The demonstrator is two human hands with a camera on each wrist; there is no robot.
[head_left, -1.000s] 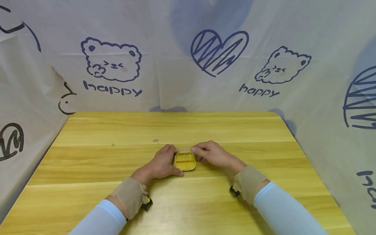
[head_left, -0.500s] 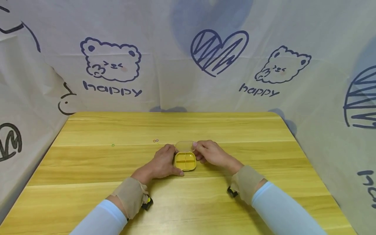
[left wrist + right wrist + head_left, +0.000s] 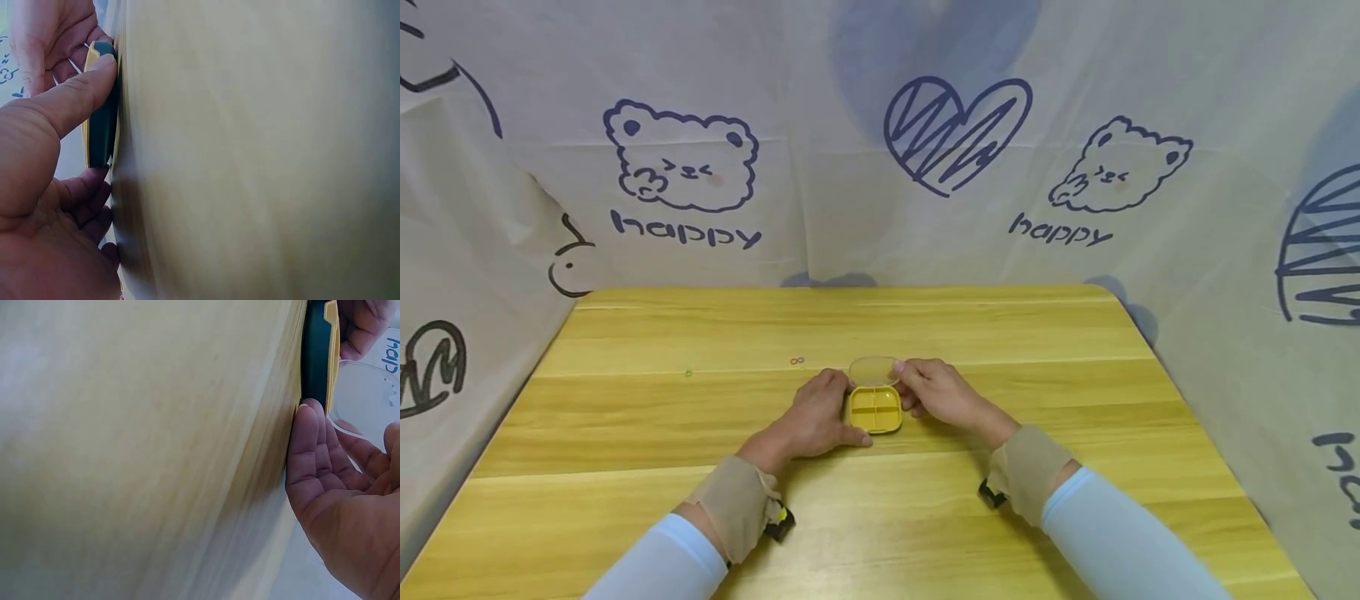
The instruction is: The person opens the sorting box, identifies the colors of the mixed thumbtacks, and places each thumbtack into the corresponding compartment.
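Observation:
A small pill box (image 3: pixel 889 419) sits on the table in the head view, its yellow inside split into several compartments. Both wrist views show its dark green outer wall (image 3: pixel 103 128). The clear lid (image 3: pixel 872 372) stands raised along the far edge. My left hand (image 3: pixel 820 417) grips the box from the left, thumb at the near side and fingers toward the back. At the lid's right end, my right hand (image 3: pixel 943 392) pinches the clear plastic between thumb and index finger. Its other fingers lie beside the box's right wall, as the right wrist view (image 3: pixel 315 362) shows.
Two tiny linked-looking rings (image 3: pixel 797 361) lie behind my left hand, and a green ring (image 3: pixel 688 373) lies farther left. The wooden table (image 3: pixel 880 517) meets a white cloth backdrop (image 3: pixel 827 208) with drawings at its far edge.
The clear lid has swung up and back, from nearly edge-on to showing its full face, with my right hand moving slightly along with it. My left hand has stayed on the box.

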